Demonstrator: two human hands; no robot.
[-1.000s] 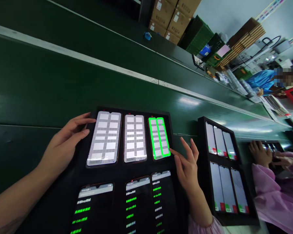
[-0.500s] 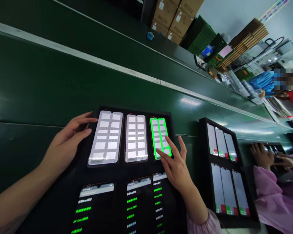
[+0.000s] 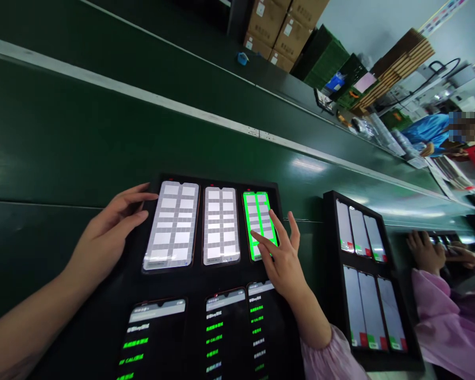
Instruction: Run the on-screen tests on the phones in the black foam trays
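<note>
A black tray [image 3: 221, 277] holds phones in two rows. My left hand [image 3: 106, 232] grips its upper left edge, thumb on the near side and fingers along the rim. Beside that hand lies a lit phone [image 3: 172, 224] with a white and grey grid, and a second such phone [image 3: 221, 224] lies in the middle. On the right phone [image 3: 257, 211], green bands fill part of the grid. Over its screen is my right hand [image 3: 285, 258], fingers spread, index fingertip at the glass. The lower phones [image 3: 156, 338] show green and white text lists, partly cut off by the frame.
To the right stands another black tray [image 3: 383, 269] of lit phones. Beyond it, a co-worker's hands [image 3: 425, 253] work at another tray. A pale strip [image 3: 162, 100] crosses the green bench [image 3: 103, 142]. Cardboard boxes [image 3: 267, 26] and green crates [image 3: 320, 55] stand behind.
My right hand has slid a little up the right phone's screen, its index fingertip now higher on the left side. My left hand and the tray stay nearly still.
</note>
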